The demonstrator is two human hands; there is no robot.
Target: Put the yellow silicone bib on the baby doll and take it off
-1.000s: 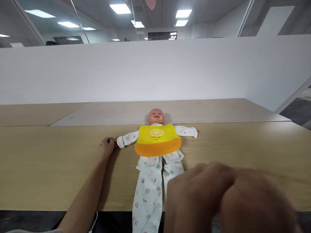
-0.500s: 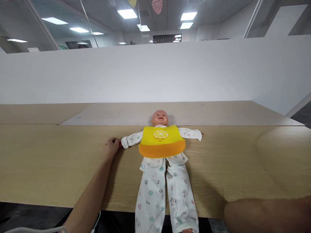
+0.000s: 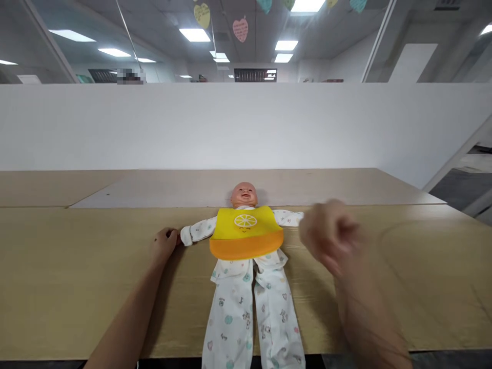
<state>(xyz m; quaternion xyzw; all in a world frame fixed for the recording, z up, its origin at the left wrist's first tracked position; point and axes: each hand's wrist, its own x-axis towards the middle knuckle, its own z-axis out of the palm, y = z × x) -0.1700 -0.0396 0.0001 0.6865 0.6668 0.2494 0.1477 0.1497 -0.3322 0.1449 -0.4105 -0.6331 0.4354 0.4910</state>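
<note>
A baby doll (image 3: 244,195) lies on its back on the table, arms spread and legs toward me. It wears white printed pajamas (image 3: 232,312) and a yellow silicone bib (image 3: 226,223) with an orange pocket and a lemon-slice face. My left hand (image 3: 164,245) is closed around the doll's hand at the left, at the end of its sleeve. Near the doll's other sleeve, my right hand (image 3: 328,233) is raised and smeared by motion. It covers the end of that sleeve, and its fingers look curled but are too blurred to judge.
The wooden table (image 3: 77,287) runs across the view, with a paler strip (image 3: 307,187) behind the doll. A white partition (image 3: 246,128) rises at the back, with glass above it. Heart-shaped paper notes (image 3: 240,30) hang there. A blurred-out person's head (image 3: 130,77) shows behind the glass.
My right hand has come up from the lower right to beside the doll's sleeve. My left hand keeps hold of the doll's hand. The view has shifted slightly.
</note>
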